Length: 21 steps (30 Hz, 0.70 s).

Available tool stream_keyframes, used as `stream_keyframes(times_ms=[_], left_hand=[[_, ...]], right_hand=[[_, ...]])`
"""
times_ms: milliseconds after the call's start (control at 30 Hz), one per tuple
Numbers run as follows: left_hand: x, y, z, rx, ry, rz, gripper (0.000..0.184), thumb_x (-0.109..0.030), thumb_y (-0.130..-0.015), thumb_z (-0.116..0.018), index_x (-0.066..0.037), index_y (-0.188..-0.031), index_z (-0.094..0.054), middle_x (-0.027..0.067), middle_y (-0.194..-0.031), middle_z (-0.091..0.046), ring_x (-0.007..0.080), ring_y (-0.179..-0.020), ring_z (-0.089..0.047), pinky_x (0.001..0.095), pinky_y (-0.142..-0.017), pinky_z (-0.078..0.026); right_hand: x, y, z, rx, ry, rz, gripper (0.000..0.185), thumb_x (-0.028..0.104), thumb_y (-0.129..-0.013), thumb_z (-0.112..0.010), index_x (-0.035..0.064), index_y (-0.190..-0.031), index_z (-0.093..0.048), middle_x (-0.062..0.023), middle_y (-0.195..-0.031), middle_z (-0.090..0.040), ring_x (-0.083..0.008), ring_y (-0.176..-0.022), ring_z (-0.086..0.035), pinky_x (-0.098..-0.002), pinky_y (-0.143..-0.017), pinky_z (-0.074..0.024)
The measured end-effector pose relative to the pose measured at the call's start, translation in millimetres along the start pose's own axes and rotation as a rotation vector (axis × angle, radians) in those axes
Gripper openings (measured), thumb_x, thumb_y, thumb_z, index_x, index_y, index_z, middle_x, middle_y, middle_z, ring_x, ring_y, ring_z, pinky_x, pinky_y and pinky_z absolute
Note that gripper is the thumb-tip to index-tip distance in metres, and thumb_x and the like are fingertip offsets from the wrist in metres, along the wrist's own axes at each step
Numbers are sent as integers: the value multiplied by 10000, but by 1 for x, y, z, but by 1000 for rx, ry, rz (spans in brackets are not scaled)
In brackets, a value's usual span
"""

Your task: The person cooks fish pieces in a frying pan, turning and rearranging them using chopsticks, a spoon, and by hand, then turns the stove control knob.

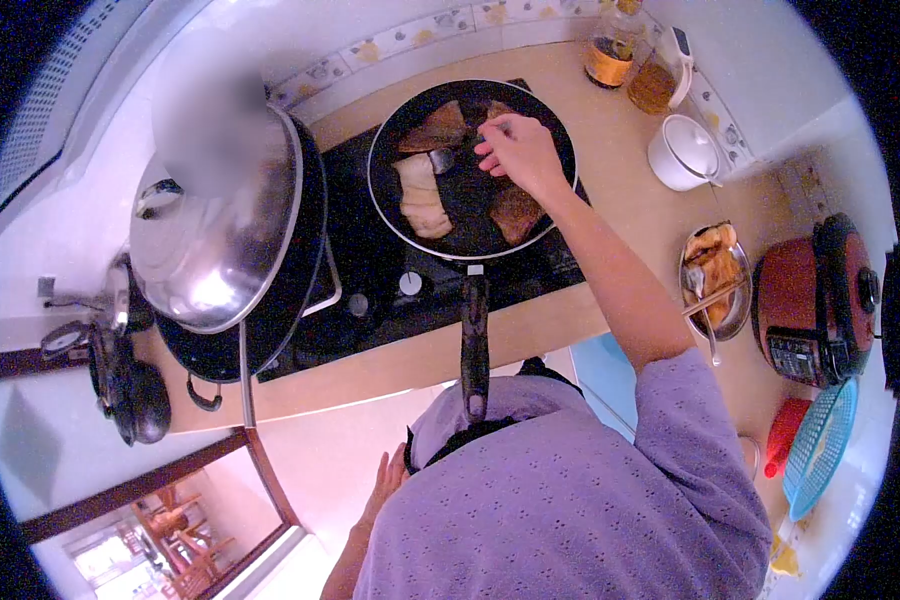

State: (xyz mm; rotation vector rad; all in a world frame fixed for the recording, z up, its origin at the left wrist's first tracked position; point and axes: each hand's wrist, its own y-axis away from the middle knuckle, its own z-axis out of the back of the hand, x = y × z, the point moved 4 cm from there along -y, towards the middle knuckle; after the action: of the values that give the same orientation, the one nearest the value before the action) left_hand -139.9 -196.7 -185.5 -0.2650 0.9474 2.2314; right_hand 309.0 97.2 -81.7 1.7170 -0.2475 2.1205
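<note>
My right hand (518, 152) is over the frying pan (462, 245), its fingers curled together. What they hold, if anything, I cannot make out. A small shiny grey piece (441, 160) shows in the pan left of the fingers; whether it joins the hand I cannot tell. Around it in the pan lie a pale slab of food (425, 198), a browned piece (433, 128) at upper left and another browned piece (516, 214) at lower right. More food at upper right is partly hidden by the hand. My left hand (387, 484) hangs low by my waist, fingers stretched out, touching no food or utensil.
The pan's black handle (475, 345) points towards my body. Left on the stove (350, 240) is a wok with a large metal lid (235, 235). To the right are a metal dish (735, 322) with fried pieces and chopsticks, a white pot (682, 155), bottles and a red cooker (810, 300).
</note>
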Motion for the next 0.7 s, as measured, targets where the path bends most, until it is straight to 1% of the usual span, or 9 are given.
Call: stream_keyframes(times_ms=[67, 200, 267, 367, 400, 467, 600, 667, 700], left_hand=[[-1, 1, 0, -21, -153, -27, 566, -165, -865, -445, -3, -1385, -286, 232, -1419, -275, 367, -1384, -165, 543, -1123, -130], [-2, 3, 2, -124, -176, -79, 568, -167, -870, -442, -12, -1391, -277, 230, -1425, -263, 366, -1386, -158, 542, -1125, -124], [-1, 2, 1, -28, 109, -14, 558, -161, -878, -432, -19, -1394, -273, 230, -1431, -257, 362, -1390, -141, 541, -1126, -115], [16, 0, -22, -35, 218, -26, 549, -147, -882, -430, -23, -1393, -275, 225, -1434, -257, 357, -1394, -126, 539, -1128, -106], [11, 1, -15, -36, 219, -25, 549, -147, -882, -430, -23, -1393, -275, 225, -1434, -257, 357, -1394, -126, 539, -1128, -106], [-4, 0, 3, -10, -73, -24, 543, -134, -879, -431, -7, -1383, -275, 241, -1432, -249, 360, -1394, -124, 541, -1128, -105], [2, 0, -6, -42, -8, -21, 551, -124, -870, -434, 32, -1371, -267, 267, -1427, -240, 364, -1393, -128, 543, -1126, -107], [11, -1, -22, -163, -905, 9, 460, -262, -954, -360, -93, -1382, -355, 57, -1404, -404, 142, -1325, -335, 377, -1143, -106], [13, -1, -27, -163, -905, 11, 460, -262, -954, -360, -93, -1382, -355, 57, -1404, -404, 142, -1325, -335, 377, -1143, -106]], right_hand=[[2, 1, -1, 16, 1, 4, 288, 202, -906, -513, -24, -1068, -592, -126, -837, -672, -154, -626, -649, -260, -546, -529], [2, 1, 0, 66, -39, -17, 301, 205, -910, -511, -30, -1081, -586, -131, -854, -671, -153, -629, -648, -259, -551, -529], [5, 5, 1, 78, -20, 6, 304, 208, -911, -510, -30, -1084, -586, -131, -865, -671, -155, -635, -649, -259, -553, -529], [5, 10, -3, 86, -4, 38, 307, 211, -913, -508, -29, -1087, -585, -131, -880, -669, -157, -648, -650, -258, -556, -527], [5, 10, -3, 78, -7, 45, 306, 212, -914, -506, -29, -1086, -585, -130, -883, -668, -157, -654, -650, -258, -557, -526], [3, 10, -1, 88, -27, 31, 302, 209, -916, -505, -28, -1086, -586, -131, -885, -667, -158, -657, -650, -259, -556, -526], [0, 10, 0, 98, -87, 15, 294, 203, -923, -503, -27, -1087, -584, -136, -886, -665, -165, -657, -650, -258, -561, -525], [2, 12, -1, 96, -72, 33, 293, 203, -925, -502, -28, -1085, -585, -137, -885, -665, -165, -660, -651, -255, -564, -525], [3, 13, -1, 90, -60, 50, 293, 204, -927, -501, -28, -1084, -586, -139, -884, -665, -166, -663, -652, -251, -568, -525]])
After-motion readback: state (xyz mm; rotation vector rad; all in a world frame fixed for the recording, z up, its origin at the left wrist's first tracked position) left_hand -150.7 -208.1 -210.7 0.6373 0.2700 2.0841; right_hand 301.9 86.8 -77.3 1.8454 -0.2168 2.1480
